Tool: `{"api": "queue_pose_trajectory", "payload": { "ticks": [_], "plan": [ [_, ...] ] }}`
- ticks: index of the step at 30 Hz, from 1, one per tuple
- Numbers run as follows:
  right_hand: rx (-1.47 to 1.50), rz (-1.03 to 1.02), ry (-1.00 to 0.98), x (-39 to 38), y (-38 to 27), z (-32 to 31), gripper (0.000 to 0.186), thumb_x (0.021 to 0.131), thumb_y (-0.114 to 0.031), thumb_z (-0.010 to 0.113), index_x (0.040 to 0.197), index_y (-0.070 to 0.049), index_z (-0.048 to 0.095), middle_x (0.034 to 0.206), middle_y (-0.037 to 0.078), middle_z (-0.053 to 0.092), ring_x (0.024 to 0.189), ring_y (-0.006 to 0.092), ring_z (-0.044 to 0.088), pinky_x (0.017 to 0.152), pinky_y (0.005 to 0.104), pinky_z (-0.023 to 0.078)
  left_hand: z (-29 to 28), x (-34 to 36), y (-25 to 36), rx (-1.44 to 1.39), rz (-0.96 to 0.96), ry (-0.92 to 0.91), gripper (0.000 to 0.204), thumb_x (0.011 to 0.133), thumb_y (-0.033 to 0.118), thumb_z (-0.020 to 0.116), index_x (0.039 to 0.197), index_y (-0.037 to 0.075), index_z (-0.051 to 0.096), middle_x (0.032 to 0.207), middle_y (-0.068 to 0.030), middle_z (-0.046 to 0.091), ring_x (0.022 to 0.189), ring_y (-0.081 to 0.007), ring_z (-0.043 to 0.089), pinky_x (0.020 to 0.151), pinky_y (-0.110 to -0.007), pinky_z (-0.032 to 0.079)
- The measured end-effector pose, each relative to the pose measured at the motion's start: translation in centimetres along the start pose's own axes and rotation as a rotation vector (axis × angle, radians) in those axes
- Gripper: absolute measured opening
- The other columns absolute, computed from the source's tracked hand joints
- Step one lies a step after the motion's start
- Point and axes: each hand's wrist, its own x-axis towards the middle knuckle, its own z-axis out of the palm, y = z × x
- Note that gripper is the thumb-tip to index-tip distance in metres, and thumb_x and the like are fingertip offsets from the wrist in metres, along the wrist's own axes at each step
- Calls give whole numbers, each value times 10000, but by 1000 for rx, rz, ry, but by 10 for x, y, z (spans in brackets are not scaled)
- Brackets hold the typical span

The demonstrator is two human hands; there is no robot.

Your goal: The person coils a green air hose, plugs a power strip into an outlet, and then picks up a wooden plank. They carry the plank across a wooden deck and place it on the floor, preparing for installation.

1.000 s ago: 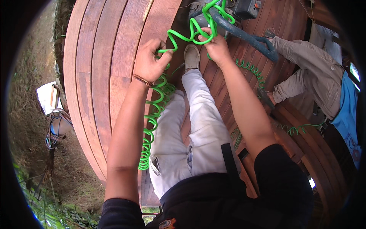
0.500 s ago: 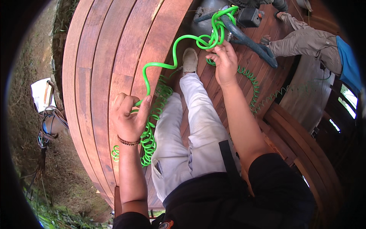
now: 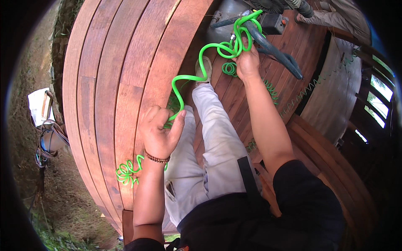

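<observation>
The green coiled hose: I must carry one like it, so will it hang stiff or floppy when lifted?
Probably springy and floppy: the green coiled hose stretches into loose waves between the left hand and right hand. Likely light, as fingers alone pinch it. Its slack coils may tangle.

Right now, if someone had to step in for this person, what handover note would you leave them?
Left hand: closed around the bright green coiled plastic hose, pulled in near the body, over the curved reddish wooden deck boards.
Right hand: stretched forward, gripping the same hose where it bunches in loops beside the dark blue-grey machine handle.
Hose: stretched between the two hands along the light trouser leg; a loose coiled end hangs below the left wrist at the deck's edge.
Done: a length of hose is drawn out between the hands.
Left: more coils lie on the boards further out, not gathered.
</observation>
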Motion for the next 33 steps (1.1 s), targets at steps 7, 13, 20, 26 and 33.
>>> {"api": "queue_pose_trajectory", "payload": {
  "ticks": [7,13,20,26,33],
  "plan": [
    [56,-49,-140,-37,-40,7,305,1035,-182,604,1291,-16,623,1040,76,702,846,156,649,711,271,518,-17,6,-24,52,-37,53,261,805,101,837,720,19,604,677,-109,539,606,-293,519,577,-397,409],
    [-530,-282,-87,-32,-47,-3,364,1041,-275,627,1217,41,671,1031,96,692,797,147,640,701,272,522,-6,11,-22,18,-2,42,257,789,118,844,714,45,610,673,-98,536,630,-290,533,585,-404,401],
    [-506,-20,185,4,-18,-11,217,1027,-188,626,1123,-11,705,868,41,701,681,119,610,597,279,482,-28,9,-8,61,-17,67,262,784,100,843,704,41,600,674,-102,538,626,-284,525,581,-397,396],
    [-159,-120,-105,-26,-46,-5,253,1020,-125,614,1231,0,674,1043,84,696,784,128,639,672,271,511,-38,20,-12,131,-8,89,265,799,84,841,731,17,594,679,-118,536,622,-279,529,577,-385,410],
    [-426,-239,39,-29,-35,-15,274,1070,-166,537,1252,12,640,1002,108,713,798,148,673,715,272,550,-23,37,-4,124,-64,71,273,792,90,846,724,19,591,681,-112,560,626,-281,544,592,-388,424]
  ]
}}
